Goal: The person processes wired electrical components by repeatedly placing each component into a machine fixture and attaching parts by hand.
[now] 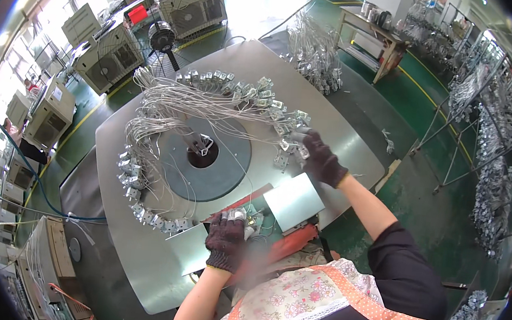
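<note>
My left hand (227,237), in a dark glove with pale fingertips, is at the near edge of the metal table (315,113). Its fingers are bent beside small metal pieces (253,222); what they grip is partly hidden. My right hand (324,160), gloved alike, reaches to the right end of a curved row of small silver metal blocks (265,94). Its fingers are closed among the blocks, and what is in them is unclear. Thin grey wires (182,102) run from the blocks in a loose bundle around the grey disc (230,173).
A flat metal plate (293,202) stands between my hands at the near edge. Beyond the table are a black fan (162,39) and beige machines (110,56). More wired parts (316,61) lie at the far right, and a loaded rack (484,131) stands right.
</note>
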